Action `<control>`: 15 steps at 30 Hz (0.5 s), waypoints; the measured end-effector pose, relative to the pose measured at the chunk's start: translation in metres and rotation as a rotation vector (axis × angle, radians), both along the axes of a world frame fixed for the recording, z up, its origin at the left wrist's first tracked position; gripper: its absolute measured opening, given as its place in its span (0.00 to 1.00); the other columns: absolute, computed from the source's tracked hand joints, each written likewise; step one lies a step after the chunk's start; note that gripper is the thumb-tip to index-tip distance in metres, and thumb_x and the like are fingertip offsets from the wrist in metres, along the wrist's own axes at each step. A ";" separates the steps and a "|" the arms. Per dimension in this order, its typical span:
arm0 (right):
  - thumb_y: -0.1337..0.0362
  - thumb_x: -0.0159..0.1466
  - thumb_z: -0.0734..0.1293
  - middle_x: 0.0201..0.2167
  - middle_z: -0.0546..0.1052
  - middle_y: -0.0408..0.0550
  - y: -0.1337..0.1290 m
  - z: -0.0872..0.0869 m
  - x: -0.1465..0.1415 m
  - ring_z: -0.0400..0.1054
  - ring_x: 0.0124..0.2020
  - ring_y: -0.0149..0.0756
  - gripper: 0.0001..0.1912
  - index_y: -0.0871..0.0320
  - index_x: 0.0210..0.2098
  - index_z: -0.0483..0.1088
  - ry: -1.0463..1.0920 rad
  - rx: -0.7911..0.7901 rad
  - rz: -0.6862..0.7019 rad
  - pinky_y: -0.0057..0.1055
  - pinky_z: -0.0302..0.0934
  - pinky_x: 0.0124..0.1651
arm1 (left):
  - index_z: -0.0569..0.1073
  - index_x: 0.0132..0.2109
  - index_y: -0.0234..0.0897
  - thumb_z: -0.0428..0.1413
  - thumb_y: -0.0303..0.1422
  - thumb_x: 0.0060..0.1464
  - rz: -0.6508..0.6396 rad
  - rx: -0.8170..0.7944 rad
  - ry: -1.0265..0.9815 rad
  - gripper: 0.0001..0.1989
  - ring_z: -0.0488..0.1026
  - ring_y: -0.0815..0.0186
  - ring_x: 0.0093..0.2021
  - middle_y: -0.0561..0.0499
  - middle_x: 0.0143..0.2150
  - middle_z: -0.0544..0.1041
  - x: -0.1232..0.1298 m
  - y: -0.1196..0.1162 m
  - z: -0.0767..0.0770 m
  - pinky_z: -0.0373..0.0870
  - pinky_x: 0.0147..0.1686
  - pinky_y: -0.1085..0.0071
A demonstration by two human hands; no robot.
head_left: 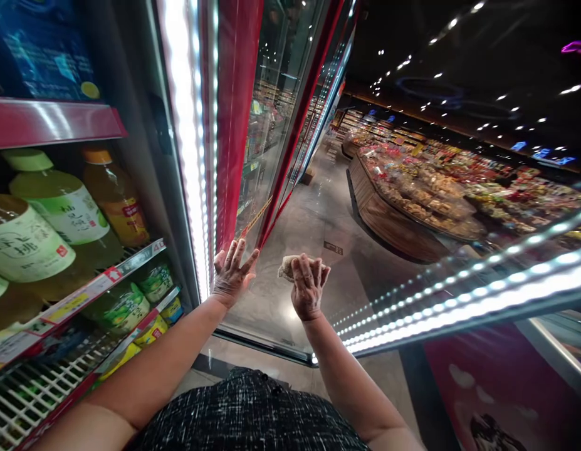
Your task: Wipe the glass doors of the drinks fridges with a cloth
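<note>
Glass door right in front of me: stiff, slick, probably heavy, could crack if knocked; best held by edge. My left hand fanned wide, gripping nothing, seemingly against door. My right hand half curled, holding cloth under fingers, apparently at door. Cloth looks light, soft, limp; bunched middle gives surest hold.

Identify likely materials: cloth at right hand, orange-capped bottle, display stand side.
Cloth: probably matte fabric; rumpled, coarse-looking.
Orange-capped bottle: likely smooth clear plastic, contents showing through; glass possible.
Display stand side: wood or laminate, dull sheen, brown streaky grain.
</note>
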State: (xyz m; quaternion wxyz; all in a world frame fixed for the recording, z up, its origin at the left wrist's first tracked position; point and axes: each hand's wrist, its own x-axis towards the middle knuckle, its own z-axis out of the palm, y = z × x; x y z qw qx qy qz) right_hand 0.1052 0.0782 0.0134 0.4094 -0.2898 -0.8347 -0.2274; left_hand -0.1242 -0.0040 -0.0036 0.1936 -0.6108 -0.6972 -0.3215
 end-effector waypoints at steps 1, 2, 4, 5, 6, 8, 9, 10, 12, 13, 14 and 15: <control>0.79 0.63 0.59 0.69 0.69 0.45 -0.004 -0.005 -0.003 0.31 0.80 0.38 0.36 0.50 0.67 0.69 -0.036 -0.013 0.015 0.50 0.27 0.79 | 0.68 0.69 0.52 0.67 0.35 0.55 -0.003 -0.002 -0.002 0.36 0.53 0.44 0.76 0.37 0.74 0.61 0.001 -0.001 0.001 0.47 0.69 0.44; 0.79 0.63 0.59 0.68 0.70 0.45 -0.008 -0.012 -0.005 0.31 0.80 0.37 0.35 0.50 0.66 0.70 -0.076 -0.028 0.032 0.48 0.26 0.79 | 0.68 0.69 0.51 0.66 0.35 0.55 -0.006 -0.003 -0.002 0.36 0.53 0.44 0.76 0.37 0.74 0.61 0.002 -0.002 0.002 0.47 0.69 0.44; 0.78 0.64 0.59 0.66 0.73 0.44 -0.015 -0.026 -0.008 0.33 0.80 0.35 0.34 0.50 0.65 0.71 -0.138 -0.050 0.043 0.46 0.24 0.79 | 0.69 0.69 0.51 0.66 0.35 0.55 -0.019 0.002 0.012 0.35 0.56 0.43 0.75 0.36 0.74 0.61 0.001 -0.006 0.007 0.48 0.69 0.45; 0.78 0.65 0.59 0.65 0.74 0.44 -0.017 -0.032 -0.009 0.35 0.79 0.35 0.33 0.49 0.65 0.71 -0.153 -0.054 0.035 0.46 0.23 0.79 | 0.69 0.69 0.51 0.66 0.34 0.56 -0.028 0.012 0.026 0.34 0.57 0.44 0.74 0.36 0.73 0.63 -0.001 -0.009 0.012 0.49 0.68 0.46; 0.77 0.65 0.59 0.65 0.74 0.44 -0.018 -0.036 -0.009 0.38 0.79 0.35 0.33 0.48 0.65 0.71 -0.162 -0.057 0.021 0.47 0.22 0.79 | 0.70 0.68 0.52 0.65 0.33 0.57 -0.040 0.026 0.045 0.33 0.60 0.45 0.73 0.37 0.72 0.64 -0.005 -0.012 0.017 0.51 0.68 0.47; 0.76 0.67 0.59 0.65 0.74 0.44 -0.017 -0.039 -0.009 0.44 0.78 0.35 0.32 0.46 0.66 0.70 -0.173 -0.069 -0.001 0.48 0.20 0.79 | 0.74 0.65 0.54 0.61 0.30 0.60 -0.070 0.070 0.086 0.27 0.65 0.51 0.70 0.42 0.69 0.69 -0.018 -0.017 0.035 0.52 0.69 0.50; 0.76 0.67 0.59 0.65 0.74 0.44 -0.016 -0.039 -0.008 0.46 0.77 0.34 0.32 0.45 0.66 0.69 -0.174 -0.075 -0.006 0.48 0.19 0.79 | 0.77 0.62 0.55 0.59 0.28 0.61 -0.092 0.102 0.107 0.24 0.67 0.53 0.68 0.45 0.67 0.71 -0.027 -0.018 0.047 0.53 0.68 0.51; 0.77 0.67 0.58 0.65 0.74 0.44 -0.015 -0.039 -0.008 0.47 0.77 0.34 0.33 0.45 0.66 0.69 -0.170 -0.079 -0.008 0.48 0.19 0.79 | 0.79 0.59 0.53 0.58 0.27 0.62 -0.118 0.137 0.125 0.22 0.68 0.54 0.67 0.46 0.66 0.72 -0.037 -0.019 0.061 0.55 0.68 0.52; 0.77 0.67 0.59 0.65 0.74 0.44 -0.014 -0.038 -0.008 0.45 0.78 0.34 0.33 0.46 0.66 0.69 -0.148 -0.079 -0.002 0.47 0.19 0.79 | 0.79 0.59 0.47 0.57 0.30 0.64 -0.111 0.175 0.156 0.18 0.64 0.53 0.70 0.45 0.68 0.70 -0.056 -0.015 0.097 0.56 0.68 0.51; 0.78 0.67 0.59 0.65 0.74 0.45 -0.014 -0.038 -0.009 0.44 0.78 0.33 0.33 0.47 0.66 0.69 -0.132 -0.075 0.004 0.47 0.19 0.79 | 0.78 0.61 0.44 0.57 0.32 0.65 -0.113 0.191 0.176 0.19 0.61 0.52 0.72 0.43 0.69 0.67 -0.064 -0.012 0.118 0.55 0.68 0.50; 0.78 0.66 0.59 0.64 0.75 0.45 -0.015 -0.038 -0.010 0.42 0.78 0.33 0.33 0.47 0.66 0.69 -0.118 -0.070 0.009 0.47 0.20 0.79 | 0.76 0.62 0.42 0.58 0.34 0.65 -0.137 0.214 0.207 0.20 0.58 0.51 0.73 0.42 0.71 0.64 -0.071 -0.007 0.139 0.54 0.69 0.48; 0.78 0.66 0.59 0.64 0.75 0.45 -0.015 -0.038 -0.010 0.40 0.78 0.32 0.33 0.48 0.66 0.69 -0.107 -0.066 0.013 0.46 0.20 0.79 | 0.73 0.65 0.40 0.59 0.36 0.65 -0.173 0.222 0.238 0.23 0.54 0.49 0.75 0.41 0.74 0.60 -0.076 -0.002 0.160 0.51 0.70 0.45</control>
